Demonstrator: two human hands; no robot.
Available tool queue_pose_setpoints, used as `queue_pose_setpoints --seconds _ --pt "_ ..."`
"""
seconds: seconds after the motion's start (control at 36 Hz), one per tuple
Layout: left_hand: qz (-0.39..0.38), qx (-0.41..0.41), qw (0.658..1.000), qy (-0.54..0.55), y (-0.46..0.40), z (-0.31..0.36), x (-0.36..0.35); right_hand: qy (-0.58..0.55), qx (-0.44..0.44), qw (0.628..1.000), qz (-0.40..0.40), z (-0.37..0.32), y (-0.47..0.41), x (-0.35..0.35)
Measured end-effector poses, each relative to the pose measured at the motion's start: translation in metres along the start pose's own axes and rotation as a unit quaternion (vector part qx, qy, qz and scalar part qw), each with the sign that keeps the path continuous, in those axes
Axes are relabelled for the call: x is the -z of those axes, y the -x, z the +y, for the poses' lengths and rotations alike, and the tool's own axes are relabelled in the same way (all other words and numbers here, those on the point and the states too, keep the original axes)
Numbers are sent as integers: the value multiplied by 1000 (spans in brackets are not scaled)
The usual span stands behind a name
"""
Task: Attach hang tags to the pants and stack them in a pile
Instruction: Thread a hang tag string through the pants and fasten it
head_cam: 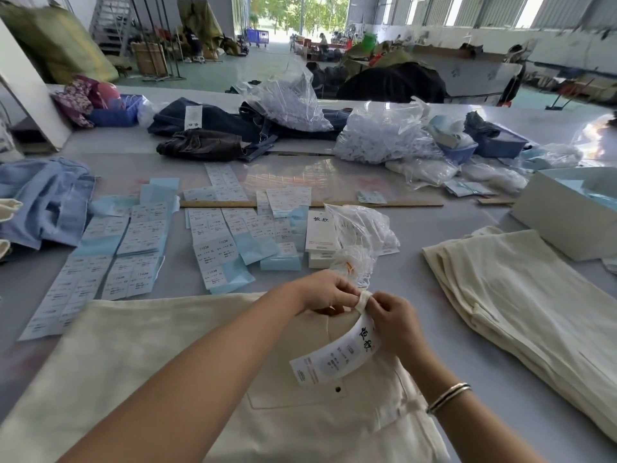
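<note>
Left hand [329, 292]: my fingers pinch the belt loop at lower centre of the frame.
Right hand [392, 317]: fingers pinch the tag's top end at that loop.
Hang tag [334, 357]: light, bendy card, curling; best held near its string end.
Pants [167, 355]: cream, soft, limp, spread on the surface below my hands.
Pile [521, 295]: folded cream pants, right of frame.

Daylit warehouse [300, 15], green floor [213, 71]

Both forearms reach forward, the hands meeting fingertip to fingertip. Left hand [329, 292] and right hand [395, 320] apparently pinch with curled fingers.
</note>
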State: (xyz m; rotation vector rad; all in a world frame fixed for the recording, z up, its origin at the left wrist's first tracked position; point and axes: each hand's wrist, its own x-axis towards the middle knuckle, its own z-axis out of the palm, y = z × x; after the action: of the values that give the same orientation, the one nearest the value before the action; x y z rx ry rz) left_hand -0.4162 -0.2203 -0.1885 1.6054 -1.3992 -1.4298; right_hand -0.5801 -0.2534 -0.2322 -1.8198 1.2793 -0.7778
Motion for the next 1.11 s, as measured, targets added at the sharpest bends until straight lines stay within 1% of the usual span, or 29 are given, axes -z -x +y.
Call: queue_pose_setpoints --seconds 0.14,0.28,0.47,0.64,0.89,0.97,1.11 --pt "-23 23 999 -4 2 2 3 -22 6 1000 -15 -1 5 -1" --pt "-37 22 999 -10 4 0 3 -22 -2 998 -64 -6 5 6" --pt "-63 35 997 -6 5 2 4 -113 -49 982 -144 -8 5 10" --pt "-65 41 997 -7 6 2 4 -172 -85 969 -156 -7 9 7" --pt "-46 27 998 15 5 -3 0 -236 -119 955 -137 -7 14 1" --pt "-42 24 999 15 3 -6 -1 -233 -128 952 -151 -6 12 2" --pt "-32 14 999 40 2 -14 -4 -207 -125 950 -198 -11 5 6"
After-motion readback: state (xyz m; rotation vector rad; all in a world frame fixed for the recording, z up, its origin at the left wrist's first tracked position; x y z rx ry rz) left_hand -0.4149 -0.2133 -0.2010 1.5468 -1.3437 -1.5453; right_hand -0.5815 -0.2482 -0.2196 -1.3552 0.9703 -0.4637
